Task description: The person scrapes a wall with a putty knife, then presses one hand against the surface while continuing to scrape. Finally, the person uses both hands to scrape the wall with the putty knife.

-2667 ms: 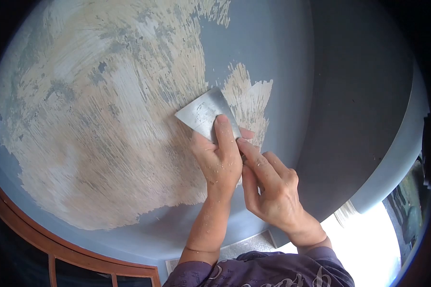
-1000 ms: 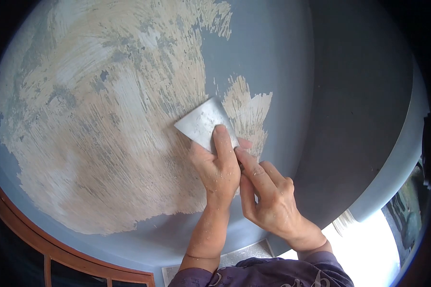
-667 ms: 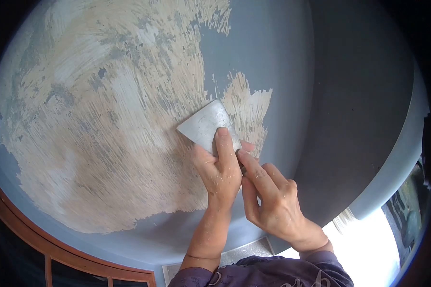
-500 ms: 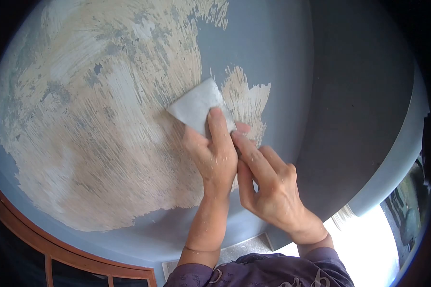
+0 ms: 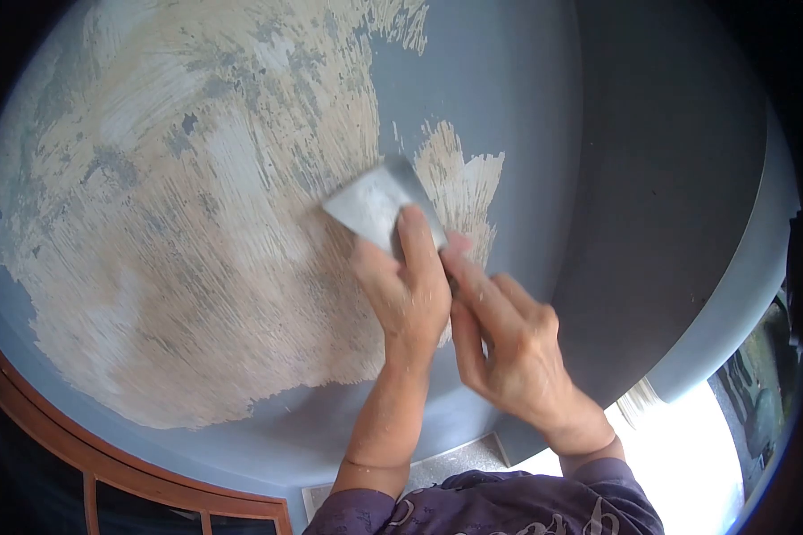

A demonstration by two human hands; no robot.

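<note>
A wide metal scraper blade (image 5: 370,198) lies against the wall, tilted, at the right edge of a large patch of beige and white scraped coating (image 5: 196,259). My left hand (image 5: 406,290) grips the scraper low down, its thumb pressed on the blade's face. Just to the right, my right hand (image 5: 513,343) has its fingers closed round the handle end, which is mostly hidden by both hands. Beyond the blade, a smaller beige patch (image 5: 464,183) stands out on the blue-grey wall (image 5: 531,116).
A dark grey curved band (image 5: 669,178) runs down the right side. At the lower left is a brown wooden frame (image 5: 89,464) with dark panes. Bright light comes in at the lower right, beside a pale curved edge (image 5: 723,330).
The scraper and both my hands have shifted slightly right and down. The blade has tilted a little, and its right side looks darker.
</note>
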